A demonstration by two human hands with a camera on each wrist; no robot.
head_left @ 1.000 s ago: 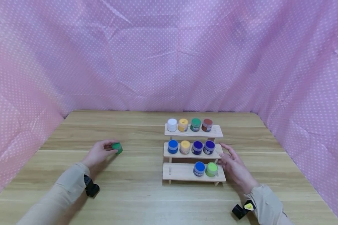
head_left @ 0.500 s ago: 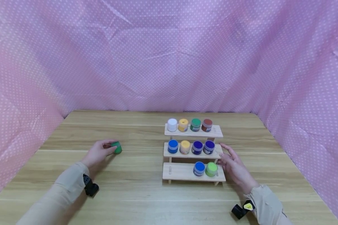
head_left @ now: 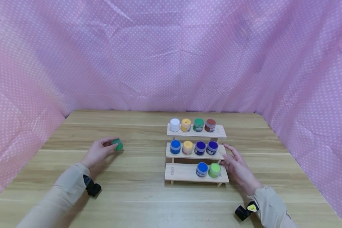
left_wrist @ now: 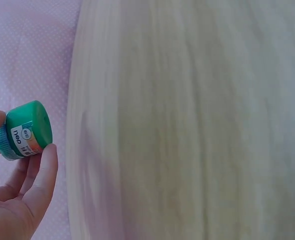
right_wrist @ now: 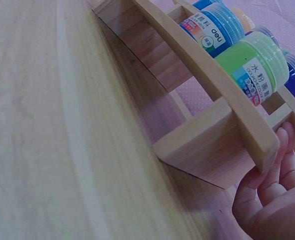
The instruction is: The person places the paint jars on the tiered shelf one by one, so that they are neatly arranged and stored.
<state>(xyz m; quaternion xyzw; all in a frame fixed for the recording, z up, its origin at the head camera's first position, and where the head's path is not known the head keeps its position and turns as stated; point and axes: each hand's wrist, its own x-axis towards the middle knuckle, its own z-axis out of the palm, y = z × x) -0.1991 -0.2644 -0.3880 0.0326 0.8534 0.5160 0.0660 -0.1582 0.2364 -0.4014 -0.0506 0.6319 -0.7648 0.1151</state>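
My left hand [head_left: 98, 152] pinches a small green paint jar [head_left: 118, 144] between thumb and fingers, over the left half of the table. In the left wrist view the jar [left_wrist: 25, 131] lies tilted in the fingertips, its white label showing. My right hand [head_left: 240, 171] is at the right end of a three-tier wooden rack [head_left: 182, 172]. In the right wrist view its thumb and fingers [right_wrist: 247, 192] touch the ends of the shelves. A light green jar [head_left: 214, 170] and a blue jar [head_left: 202, 169] stand on the lowest shelf, nearest that hand.
The middle shelf bears a blue jar [head_left: 175, 147], a pale orange jar [head_left: 187, 147] and two dark violet jars [head_left: 200, 148]. On the top shelf are white [head_left: 175, 125], yellow [head_left: 186, 125], green [head_left: 198, 124] and brown [head_left: 210, 125] jars. Pink dotted cloth [head_left: 171, 63] surrounds the wooden table [head_left: 142, 202].
The green jar in my left hand has risen slightly and changed its tilt. My right hand stays at the rack's end. The head view has shifted slightly.
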